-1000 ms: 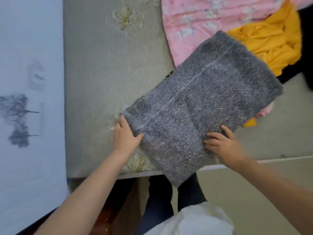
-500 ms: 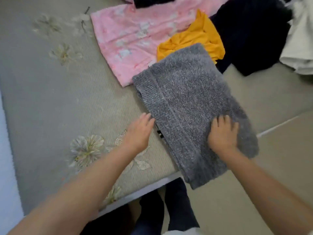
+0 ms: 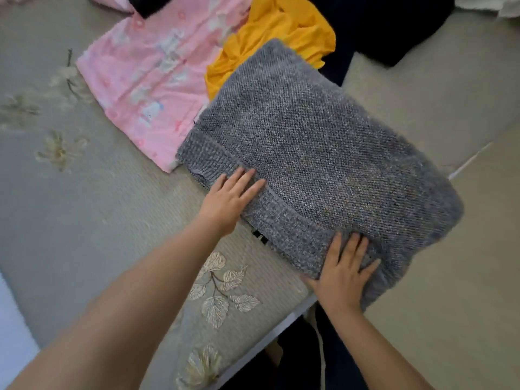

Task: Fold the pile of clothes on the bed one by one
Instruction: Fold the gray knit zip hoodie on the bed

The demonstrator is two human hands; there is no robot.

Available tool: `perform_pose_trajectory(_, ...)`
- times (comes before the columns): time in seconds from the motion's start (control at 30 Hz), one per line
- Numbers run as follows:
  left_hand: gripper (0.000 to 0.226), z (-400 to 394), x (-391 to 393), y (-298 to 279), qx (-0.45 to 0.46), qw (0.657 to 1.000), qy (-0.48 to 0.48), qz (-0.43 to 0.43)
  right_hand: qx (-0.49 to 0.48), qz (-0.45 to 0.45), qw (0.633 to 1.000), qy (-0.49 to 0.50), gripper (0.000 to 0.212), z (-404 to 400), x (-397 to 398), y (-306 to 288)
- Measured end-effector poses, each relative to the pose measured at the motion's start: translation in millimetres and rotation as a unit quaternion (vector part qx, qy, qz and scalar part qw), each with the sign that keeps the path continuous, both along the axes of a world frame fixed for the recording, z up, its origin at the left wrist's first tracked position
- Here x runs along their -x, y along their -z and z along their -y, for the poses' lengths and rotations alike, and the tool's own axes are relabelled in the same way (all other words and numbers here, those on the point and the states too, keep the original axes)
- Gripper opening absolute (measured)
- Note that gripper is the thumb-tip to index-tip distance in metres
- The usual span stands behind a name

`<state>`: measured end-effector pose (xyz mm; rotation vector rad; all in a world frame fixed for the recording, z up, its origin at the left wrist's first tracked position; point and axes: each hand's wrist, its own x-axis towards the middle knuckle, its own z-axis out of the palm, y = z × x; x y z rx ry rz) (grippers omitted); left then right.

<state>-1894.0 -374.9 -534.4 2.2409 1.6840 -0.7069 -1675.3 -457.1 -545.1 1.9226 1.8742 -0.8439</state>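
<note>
Now my left hand (image 3: pixel 229 202) lies flat on the ribbed band of the folded grey knitted sweater (image 3: pixel 318 164). The fingers are straight and spread a little, so this grip is open and only presses on the knit; it holds nothing. My right hand (image 3: pixel 342 273) is at the near corner of the same sweater. Its fingers rest on top of the wool, also rather straight, and the thumb goes along the lower edge. I cannot tell whether the thumb is under the cloth or only beside it, but the fingers are not curled round anything.

The sweater lies folded on the bed (image 3: pixel 84 220), close to its near edge, and its right part hangs out over that edge, above the floor (image 3: pixel 450 319). A small black label shows under the band, between my two hands.

Behind the sweater, toward the far side of the bed, there is a pink printed garment (image 3: pixel 146 88) spread flat; its near corner touches the left end of the sweater. A yellow garment (image 3: pixel 281 29) is crumpled next to it, partly under the far edge of the sweater. Farther to the right is a dark garment (image 3: pixel 388 26), and something white (image 3: pixel 489 5) is at the far right corner of the view. The bed cover is grey-green with pale embroidered leaves (image 3: pixel 222 291) near my left forearm.
</note>
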Motion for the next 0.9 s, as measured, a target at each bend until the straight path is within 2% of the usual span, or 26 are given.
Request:
perform_pose_trajectory(0.07,0.096,-10,-3,5,0.01,1.0,0.01,-0.009,-0.005,0.009,1.0,0.013,0.129,-9,-3,2)
perform_pose_trajectory(0.1,0.096,-14,-4,8,0.007,1.0,0.014,-0.009,-0.014,0.017,1.0,0.016,0.122,-11,-3,3)
perform_pose_trajectory(0.13,0.097,-18,-4,12,0.009,1.0,0.02,-0.008,-0.013,0.028,0.999,0.012,0.106,-13,-2,2)
perform_pose_trajectory(0.2,0.096,-23,-1,14,0.006,1.0,0.027,0.004,-0.043,0.065,0.996,-0.037,0.054,-16,-3,-4)
perform_pose_trajectory(0.23,0.092,-25,2,13,-0.005,0.999,0.037,0.016,-0.072,0.071,0.993,-0.056,0.036,-19,-5,-5)
perform_pose_trajectory(0.3,0.086,-29,6,8,-0.057,0.993,0.081,0.06,-0.073,0.079,0.99,-0.086,0.043,-24,-7,-10)
perform_pose_trajectory(0.37,0.074,-34,8,10,-0.118,0.981,0.11,0.106,-0.045,0.082,0.991,-0.101,0.041,-30,-10,-14)
perform_pose_trajectory(0.43,0.048,-36,5,11,-0.164,0.97,0.127,0.123,-0.048,0.081,0.99,-0.105,0.039,-35,-13,-19)
perform_pose_trajectory(0.47,0.039,-38,3,10,-0.182,0.966,0.13,0.128,-0.034,0.079,0.991,-0.099,0.051,-40,-14,-23)
perform_pose_trajectory(0.53,0.043,-40,-2,7,-0.18,0.966,0.122,0.138,-0.039,0.056,0.992,-0.11,0.069,-43,-22,-27)
perform_pose_trajectory(0.73,0.039,-28,-20,-25,-0.165,0.965,0.128,0.157,-0.075,0.01,0.99,-0.117,0.07,-52,-61,-68)
perform_pose_trajectory(0.87,0.058,-31,-38,-73,-0.233,0.947,0.148,0.164,-0.096,0.038,0.99,-0.091,0.073,-67,-90,-109)
perform_pose_trajectory(0.9,0.052,-35,-45,-91,-0.245,0.946,0.147,0.155,-0.107,0.034,0.99,-0.081,0.073,-71,-98,-121)
